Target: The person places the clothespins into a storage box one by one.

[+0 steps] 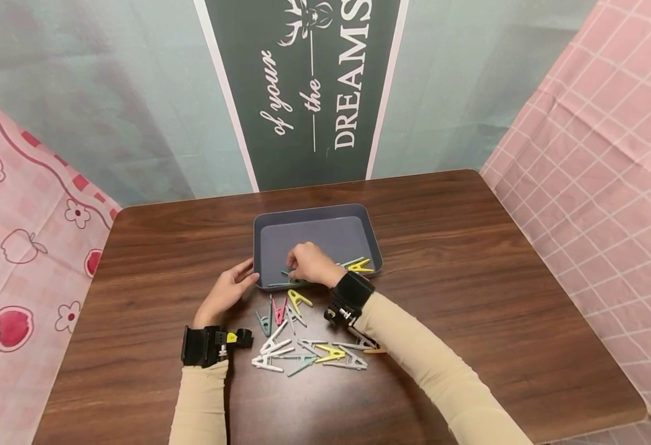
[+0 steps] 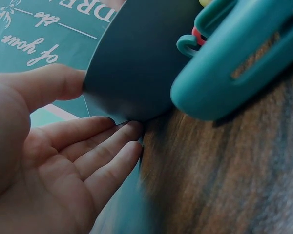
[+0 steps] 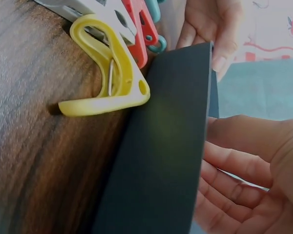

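A dark grey-blue tray (image 1: 314, 238) stands on the table, several clothespins lying along its near side. At its near left corner is my left hand (image 1: 230, 287); in the left wrist view the thumb touches the tray wall (image 2: 132, 63) and nearly straight fingers (image 2: 112, 170) reach its lower edge. My right hand (image 1: 310, 262) is inside the tray near the front wall, fingers bent down around a green clothespin (image 1: 286, 274). The wall hides those fingertips in the right wrist view. Just outside stand a yellow clothespin (image 3: 112, 73) and a red clothespin (image 3: 139, 29).
In front of the tray lies a loose group of clothespins, among them a white one (image 1: 269, 361), a teal one (image 1: 266, 324) and a grey one (image 1: 350, 358). Inside the tray's right end is a yellow clothespin (image 1: 360, 266). Curtains hang behind the wooden table (image 1: 431, 216).
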`<state>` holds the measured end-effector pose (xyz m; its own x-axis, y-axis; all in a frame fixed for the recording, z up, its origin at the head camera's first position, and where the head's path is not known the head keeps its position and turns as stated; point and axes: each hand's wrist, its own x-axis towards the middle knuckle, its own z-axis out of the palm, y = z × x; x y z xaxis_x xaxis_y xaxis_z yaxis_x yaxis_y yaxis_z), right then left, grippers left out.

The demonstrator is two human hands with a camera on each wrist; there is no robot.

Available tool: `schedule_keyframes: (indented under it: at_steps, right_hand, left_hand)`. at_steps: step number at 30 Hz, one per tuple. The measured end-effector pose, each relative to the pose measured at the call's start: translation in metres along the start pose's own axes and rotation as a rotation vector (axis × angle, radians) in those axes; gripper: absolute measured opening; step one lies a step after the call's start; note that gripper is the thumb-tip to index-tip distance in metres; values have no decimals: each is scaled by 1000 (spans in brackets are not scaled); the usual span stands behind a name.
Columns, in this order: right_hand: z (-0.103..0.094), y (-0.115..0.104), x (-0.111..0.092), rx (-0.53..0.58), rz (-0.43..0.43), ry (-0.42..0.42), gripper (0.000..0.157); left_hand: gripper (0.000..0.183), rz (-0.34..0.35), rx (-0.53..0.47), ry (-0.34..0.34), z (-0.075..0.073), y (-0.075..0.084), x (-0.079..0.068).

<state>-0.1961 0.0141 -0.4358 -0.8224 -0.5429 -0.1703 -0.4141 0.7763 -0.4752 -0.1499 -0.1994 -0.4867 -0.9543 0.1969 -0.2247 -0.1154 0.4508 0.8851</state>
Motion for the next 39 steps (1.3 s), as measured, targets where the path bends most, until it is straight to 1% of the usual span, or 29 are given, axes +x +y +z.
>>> schedule_keyframes:
  at_steps: [9,14,19,22,33,39]
  right_hand:
    - [-3,2,-10,74,13,9,18]
    - [-1,3,-20,94,-12,47,18]
    - [-3,1,-31,125,-39,92,17]
    - [-4,0,-37,140,-53,105,16]
    - [-2,5,-55,138,-63,76,20]
    - [-8,13,-66,134,-63,64,14]
  left_hand:
    - [57,5,-3,-2,-1,-3,1]
    - [58,-10,-13,-6,-2,-5,0]
    - [59,6,-10,-8,-3,-4,-1]
    - [58,5,-16,-6,-3,-4,-1]
    - [58,5,-9,-7,-3,-3,-2]
    - [58,6,-3,-7,-2,-2,-1]
